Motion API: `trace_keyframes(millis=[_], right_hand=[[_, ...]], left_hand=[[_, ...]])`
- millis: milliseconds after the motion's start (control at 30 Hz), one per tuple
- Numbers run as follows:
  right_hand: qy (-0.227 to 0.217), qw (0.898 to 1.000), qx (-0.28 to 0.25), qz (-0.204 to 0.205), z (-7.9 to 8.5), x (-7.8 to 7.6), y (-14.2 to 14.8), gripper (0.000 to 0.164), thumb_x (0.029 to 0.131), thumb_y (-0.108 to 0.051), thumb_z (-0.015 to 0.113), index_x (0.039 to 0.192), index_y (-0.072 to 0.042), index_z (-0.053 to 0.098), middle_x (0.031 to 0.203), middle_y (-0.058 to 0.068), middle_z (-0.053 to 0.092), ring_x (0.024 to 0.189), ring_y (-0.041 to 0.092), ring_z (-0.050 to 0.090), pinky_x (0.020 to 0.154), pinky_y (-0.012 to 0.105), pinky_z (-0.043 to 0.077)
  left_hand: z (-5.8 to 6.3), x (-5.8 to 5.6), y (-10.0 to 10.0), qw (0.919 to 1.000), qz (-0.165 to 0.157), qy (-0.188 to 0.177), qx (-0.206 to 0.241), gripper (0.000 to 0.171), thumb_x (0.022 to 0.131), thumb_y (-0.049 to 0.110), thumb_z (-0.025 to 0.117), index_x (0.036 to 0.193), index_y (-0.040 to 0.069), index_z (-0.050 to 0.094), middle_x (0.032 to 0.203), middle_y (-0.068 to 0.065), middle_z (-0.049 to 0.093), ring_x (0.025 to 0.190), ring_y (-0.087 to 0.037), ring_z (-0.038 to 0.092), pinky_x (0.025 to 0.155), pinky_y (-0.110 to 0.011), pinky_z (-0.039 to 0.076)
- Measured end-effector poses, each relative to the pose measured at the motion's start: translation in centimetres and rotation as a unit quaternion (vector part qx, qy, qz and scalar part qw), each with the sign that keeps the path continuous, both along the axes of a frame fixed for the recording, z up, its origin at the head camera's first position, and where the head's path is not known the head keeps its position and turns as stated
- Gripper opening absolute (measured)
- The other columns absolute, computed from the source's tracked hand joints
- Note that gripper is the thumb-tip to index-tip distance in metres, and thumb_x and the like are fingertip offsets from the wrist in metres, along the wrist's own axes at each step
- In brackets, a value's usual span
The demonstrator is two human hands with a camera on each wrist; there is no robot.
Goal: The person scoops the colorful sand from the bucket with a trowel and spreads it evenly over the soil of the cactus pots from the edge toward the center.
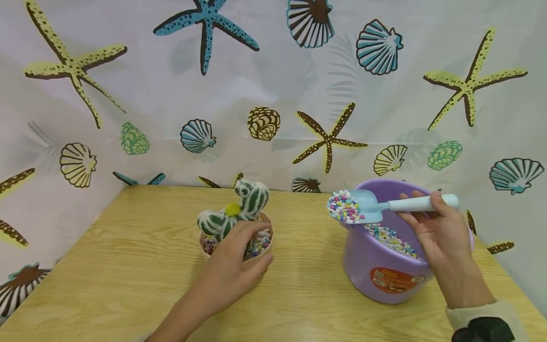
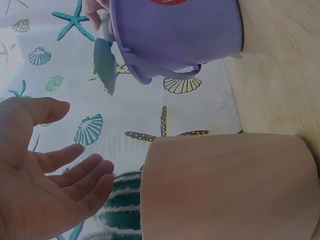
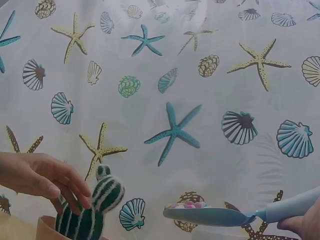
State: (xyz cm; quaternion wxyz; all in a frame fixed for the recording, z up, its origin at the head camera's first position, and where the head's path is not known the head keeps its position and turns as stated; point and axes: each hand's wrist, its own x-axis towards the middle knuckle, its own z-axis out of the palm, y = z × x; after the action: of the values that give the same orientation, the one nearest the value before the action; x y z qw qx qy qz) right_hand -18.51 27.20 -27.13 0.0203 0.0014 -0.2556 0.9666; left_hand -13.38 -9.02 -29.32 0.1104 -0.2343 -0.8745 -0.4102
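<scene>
In the head view my right hand grips the white handle of a light-blue scoop, its blade heaped with small pastel pebbles. The scoop is above the rim of a purple bucket that holds more of the same pebbles. My left hand hovers at the near side of a flowerpot, fingers loosely bent beside a knitted green-and-white cactus; nothing is in it. The left wrist view shows that palm apart from the peach pot wall. Pebbles surround the cactus base.
All of it stands on a wooden table. Behind hangs a white cloth printed with starfish and shells. A red label is on the bucket's front, and the bucket's handle hangs down in the left wrist view.
</scene>
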Motion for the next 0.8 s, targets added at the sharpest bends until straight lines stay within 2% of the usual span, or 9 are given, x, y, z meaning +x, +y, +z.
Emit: trace_keyframes(millis=[200,333,467,667,800], right_hand=[[-0.003,1.0,0.009,0.008,0.2,0.1,-1.2,0.028,0.101,-0.02,0.04,0.123,-0.024,0.024,0.129,0.013,0.031,0.094,0.04,0.063,0.081,0.055,0.052],[-0.008,1.0,0.022,0.004,0.2,0.3,-2.3,0.027,0.101,-0.019,0.041,0.122,-0.023,0.025,0.122,0.013,0.036,0.097,0.037,0.062,0.079,0.053,0.054],[-0.016,1.0,0.027,0.004,0.3,0.5,-3.4,0.026,0.101,-0.019,0.042,0.122,-0.021,0.027,0.12,0.013,0.037,0.101,0.037,0.059,0.078,0.052,0.055],[-0.037,0.999,0.037,-0.003,0.7,0.6,-4.7,0.027,0.1,-0.02,0.043,0.124,-0.02,0.03,0.124,0.011,0.035,0.105,0.035,0.057,0.085,0.052,0.052],[-0.045,0.998,0.032,0.001,0.7,0.7,-5.6,0.027,0.101,-0.019,0.042,0.125,-0.022,0.03,0.121,0.011,0.039,0.105,0.034,0.056,0.083,0.052,0.053]], left_hand=[[-0.1,0.7,-1.1,0.9997,0.017,0.013,-0.009,0.043,0.089,0.017,0.068,0.129,0.009,0.053,0.122,-0.005,0.056,0.109,-0.021,0.055,0.088,-0.042,0.05],[-0.2,1.1,-1.8,0.9995,0.027,0.013,-0.007,0.04,0.088,0.015,0.069,0.125,0.009,0.055,0.119,-0.006,0.056,0.107,-0.02,0.055,0.087,-0.043,0.049],[-0.3,1.4,-2.5,0.9989,0.036,0.03,-0.009,0.032,0.087,0.014,0.07,0.116,0.007,0.058,0.11,-0.004,0.058,0.101,-0.018,0.056,0.085,-0.041,0.05],[-0.9,1.9,-3.6,0.999,0.04,0.019,-0.007,0.015,0.088,0.014,0.069,0.1,0.011,0.061,0.098,0.001,0.058,0.092,-0.013,0.056,0.08,-0.032,0.051],[-1.5,2.1,-4.5,0.9982,0.048,0.035,-0.01,0.014,0.088,0.014,0.07,0.098,0.012,0.06,0.096,0.002,0.058,0.088,-0.012,0.055,0.076,-0.029,0.051]])
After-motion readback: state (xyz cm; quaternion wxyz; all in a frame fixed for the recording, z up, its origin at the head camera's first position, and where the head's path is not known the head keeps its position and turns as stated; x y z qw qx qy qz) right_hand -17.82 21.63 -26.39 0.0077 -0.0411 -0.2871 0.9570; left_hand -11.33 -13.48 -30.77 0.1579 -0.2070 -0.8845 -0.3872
